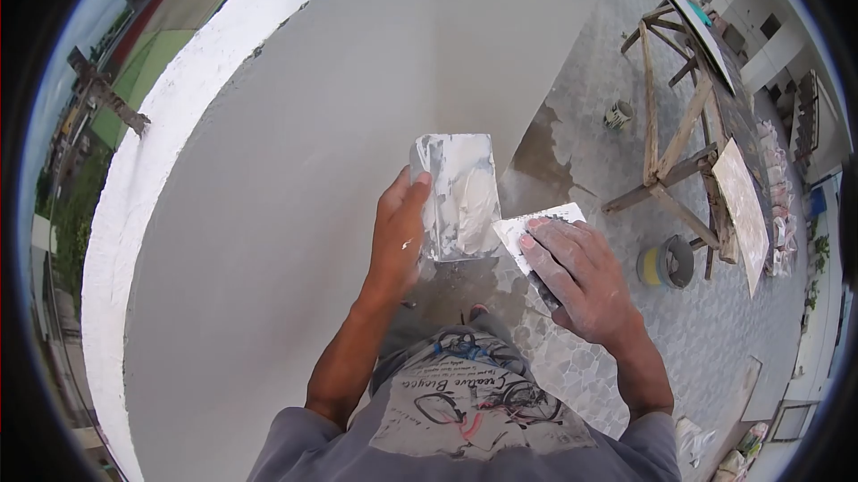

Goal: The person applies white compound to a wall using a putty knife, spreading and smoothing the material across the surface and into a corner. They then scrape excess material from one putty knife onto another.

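Observation:
My left hand (pixel 400 223) is wrapped round the left side of a rectangular metal pan (pixel 438 245), which is smeared with white paste (pixel 476 209). Below and to the right, my right hand (pixel 576 276) grips a flat, white-coated scraper blade (pixel 563 212), its fingers pressed over the top face. The blade's left corner is close to the pan's lower right corner; whether they touch is hard to tell. White residue covers the fingers of my right hand. Behind the pan stands a smooth grey wall (pixel 286 169).
A white ledge (pixel 121 241) tops the wall at the left, with a wooden stick (pixel 112 97) across it. At the right stand a wooden trestle (pixel 684 164), a bucket with a yellow patch (pixel 652 266) and a small pail (pixel 618 115) on the stone-patterned floor (pixel 581 375).

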Tool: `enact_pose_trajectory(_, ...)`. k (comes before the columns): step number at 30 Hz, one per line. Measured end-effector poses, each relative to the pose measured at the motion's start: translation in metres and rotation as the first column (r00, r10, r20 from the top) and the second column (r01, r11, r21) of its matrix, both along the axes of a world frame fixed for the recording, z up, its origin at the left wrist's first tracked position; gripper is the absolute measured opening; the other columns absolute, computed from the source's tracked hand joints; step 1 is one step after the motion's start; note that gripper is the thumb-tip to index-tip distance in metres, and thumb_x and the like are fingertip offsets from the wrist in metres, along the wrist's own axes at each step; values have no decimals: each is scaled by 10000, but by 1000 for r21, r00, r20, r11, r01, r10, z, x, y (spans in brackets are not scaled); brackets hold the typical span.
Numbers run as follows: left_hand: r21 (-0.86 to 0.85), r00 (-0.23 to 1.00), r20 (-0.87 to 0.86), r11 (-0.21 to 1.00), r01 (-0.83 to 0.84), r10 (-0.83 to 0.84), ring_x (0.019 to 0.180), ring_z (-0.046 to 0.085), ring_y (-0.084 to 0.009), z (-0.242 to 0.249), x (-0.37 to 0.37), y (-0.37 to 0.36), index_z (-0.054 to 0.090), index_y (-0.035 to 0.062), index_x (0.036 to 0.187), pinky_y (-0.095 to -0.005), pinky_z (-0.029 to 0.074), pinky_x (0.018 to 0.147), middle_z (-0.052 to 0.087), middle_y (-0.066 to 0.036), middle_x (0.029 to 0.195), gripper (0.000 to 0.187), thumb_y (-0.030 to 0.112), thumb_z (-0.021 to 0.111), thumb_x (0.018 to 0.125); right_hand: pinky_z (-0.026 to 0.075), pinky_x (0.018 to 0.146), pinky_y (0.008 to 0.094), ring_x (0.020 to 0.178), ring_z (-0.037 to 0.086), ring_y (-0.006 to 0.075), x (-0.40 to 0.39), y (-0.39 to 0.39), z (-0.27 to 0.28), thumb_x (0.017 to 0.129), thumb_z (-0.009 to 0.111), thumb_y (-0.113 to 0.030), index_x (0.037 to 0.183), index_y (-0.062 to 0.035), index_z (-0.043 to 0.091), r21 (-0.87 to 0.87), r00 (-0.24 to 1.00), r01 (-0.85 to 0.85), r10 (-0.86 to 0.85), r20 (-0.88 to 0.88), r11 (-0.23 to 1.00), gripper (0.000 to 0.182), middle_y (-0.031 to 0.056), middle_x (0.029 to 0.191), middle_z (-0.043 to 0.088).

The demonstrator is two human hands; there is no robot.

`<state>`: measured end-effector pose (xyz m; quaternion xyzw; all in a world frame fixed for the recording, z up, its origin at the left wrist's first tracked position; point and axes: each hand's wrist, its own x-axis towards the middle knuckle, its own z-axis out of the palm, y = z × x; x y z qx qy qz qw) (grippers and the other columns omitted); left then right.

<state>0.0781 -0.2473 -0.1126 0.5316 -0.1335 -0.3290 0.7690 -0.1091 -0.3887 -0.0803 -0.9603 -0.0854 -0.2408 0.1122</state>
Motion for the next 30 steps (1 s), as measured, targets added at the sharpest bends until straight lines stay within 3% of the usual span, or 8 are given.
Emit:
enact_pose_trajectory(9, -11, 1000, -24, 1000, 1, -1, 994, 612, -165, -15, 2, 0, 456, -57, 1266, -282, 484, 871, 601, -128, 1130, 423, 233, 466, 959, 431, 879, 443, 1098, 536, 307, 0, -5, -3, 654, 724, -73, 1238, 17, 520, -1, 1000, -5, 5, 0, 1000, 625, 152, 1219, 524)
enact_pose_trajectory(18, -5, 999, -34, 1000, -2, 2, 958, 617, -158, -8, -3, -1, 447, -64, 1255, -291, 501, 851, 603, -128, 1108, 392, 219, 422, 984, 410, 933, 449, 1127, 533, 298, 2, -8, -7, 772, 603, -78, 1266, -1, 519, -52, 1000, -11, 10, -21, 999, 507, 144, 1238, 530)
enact_pose_trajectory(30, 0, 998, -60, 999, -37, 37, 953, 616, -158, -18, 1, -3, 479, -49, 1235, -286, 494, 843, 613, -122, 1092, 384, 227, 446, 971, 444, 894, 451, 1128, 541, 281, 18, 19, -16, 816, 558, -124, 1201, 5, 569, -57, 994, -109, 107, -34, 992, 406, 148, 1216, 535)
